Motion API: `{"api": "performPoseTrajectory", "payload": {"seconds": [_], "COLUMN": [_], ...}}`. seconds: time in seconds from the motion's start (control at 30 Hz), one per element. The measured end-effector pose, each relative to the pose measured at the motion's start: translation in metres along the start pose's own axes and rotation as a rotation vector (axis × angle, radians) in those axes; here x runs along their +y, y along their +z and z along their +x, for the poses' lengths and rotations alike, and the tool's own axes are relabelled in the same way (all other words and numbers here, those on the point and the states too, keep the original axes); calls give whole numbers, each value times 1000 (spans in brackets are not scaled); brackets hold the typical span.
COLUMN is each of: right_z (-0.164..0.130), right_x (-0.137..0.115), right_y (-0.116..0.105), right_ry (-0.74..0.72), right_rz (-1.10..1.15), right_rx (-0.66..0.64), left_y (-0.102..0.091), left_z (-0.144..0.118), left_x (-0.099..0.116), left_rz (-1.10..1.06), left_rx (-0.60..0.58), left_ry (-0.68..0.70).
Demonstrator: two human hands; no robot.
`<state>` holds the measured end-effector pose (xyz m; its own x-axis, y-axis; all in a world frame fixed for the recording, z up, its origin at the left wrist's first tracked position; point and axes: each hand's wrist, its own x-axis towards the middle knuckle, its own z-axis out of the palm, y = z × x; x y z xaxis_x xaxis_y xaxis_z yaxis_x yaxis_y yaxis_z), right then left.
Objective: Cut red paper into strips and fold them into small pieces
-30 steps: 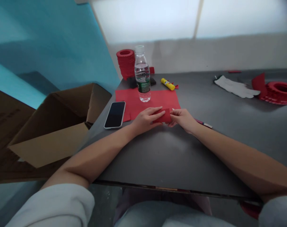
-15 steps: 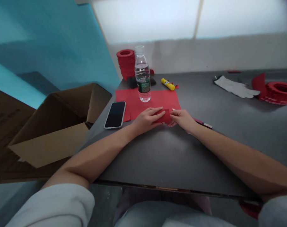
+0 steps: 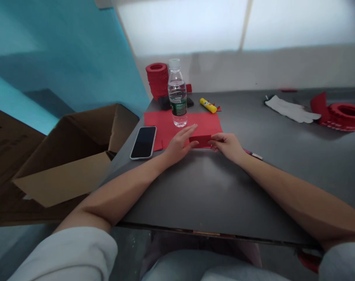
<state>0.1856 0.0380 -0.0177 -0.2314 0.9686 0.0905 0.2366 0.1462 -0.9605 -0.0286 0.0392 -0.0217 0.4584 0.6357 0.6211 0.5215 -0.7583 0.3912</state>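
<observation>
A small folded piece of red paper (image 3: 201, 141) stands on its edge between my hands, over the near edge of a large red sheet (image 3: 208, 121). My right hand (image 3: 228, 146) pinches its right end between thumb and fingers. At the left end, my left hand (image 3: 180, 145) is open, fingers stretched forward and thumb apart from them; whether the thumb touches the paper, I cannot tell. Just beyond my left hand, a clear water bottle (image 3: 179, 93) stands upright on the sheet. Part of a pen-like tool (image 3: 253, 154) shows behind my right wrist.
A phone (image 3: 143, 143) lies left of the sheet. Farther back are a yellow glue stick (image 3: 208, 105) and a stack of red rings (image 3: 157, 80). A white glove (image 3: 291, 109) and more red rings (image 3: 345, 116) lie at right. An open cardboard box (image 3: 63, 179) stands beside the table.
My left hand has lifted off the paper and its fingers have opened. The folded piece has tipped up onto its edge, with my right hand still gripping its right end.
</observation>
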Motion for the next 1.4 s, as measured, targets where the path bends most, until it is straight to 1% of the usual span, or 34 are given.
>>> {"api": "performPoseTrajectory", "payload": {"seconds": [0.07, 0.13, 0.27, 0.37, 0.43, 0.53, 0.63, 0.7, 0.77, 0.87, 0.97, 1.03, 1.1, 1.17, 1.23, 1.3, 1.33, 1.4], "right_z": [2, 4, 4, 2, 1, 0, -1, -2, -2, -3, -3, -4, -4, -3, -3, -2, -2, -4], "right_x": [4, 7, 8, 8, 7, 5, 1, -1, -2, -2, -4, -5, -7, -9, -11, -14, -15, -16], "right_y": [-2, -4, -6, -5, -5, -4, -2, -1, 0, 1, 0, -2, -4, -5, -6, -6, -6, -7], "right_ry": [-34, -47, -79, -90, -85, -63, 14, 83, 118, 107, 93, 105, 135, 168, 173, 140, 115, 69], "right_rz": [-80, -126, -202, -217, -196, -145, -13, 92, 144, 148, 103, 34, -66, -194, -345, -502, -578, -713], "right_rx": [-6, -21, -32, -36, -41, -56, -91, -119, -132, -121, -110, -114, -153, -232, -311, -347, -349, -332], "left_y": [1, 2, -1, -2, -1, 2, 3, 2, 1, 1, 0, -3, -8, -12, -15, -15, -14, -12], "left_z": [0, -1, -1, 0, 1, 2, 4, 5, 6, 8, 9, 9, 9, 9, 8, 7, 5, 2], "left_x": [-5, -8, -8, -5, -4, -4, -3, -1, 1, 7, 13, 16, 17, 15, 13, 13, 14, 17], "left_rz": [-139, -191, -120, -80, -136, -335, -518, -568, -575, -608, -704, -679, -521, -283, -66, 46, 73, 123], "left_rx": [-52, -104, -129, -145, -127, -92, -136, -167, -165, -173, -264, -307, -336, -376, -424, -465, -484, -491], "left_ry": [-141, -214, -220, -229, -280, -419, -541, -607, -662, -729, -790, -759, -652, -493, -289, -103, -33, 47]}}
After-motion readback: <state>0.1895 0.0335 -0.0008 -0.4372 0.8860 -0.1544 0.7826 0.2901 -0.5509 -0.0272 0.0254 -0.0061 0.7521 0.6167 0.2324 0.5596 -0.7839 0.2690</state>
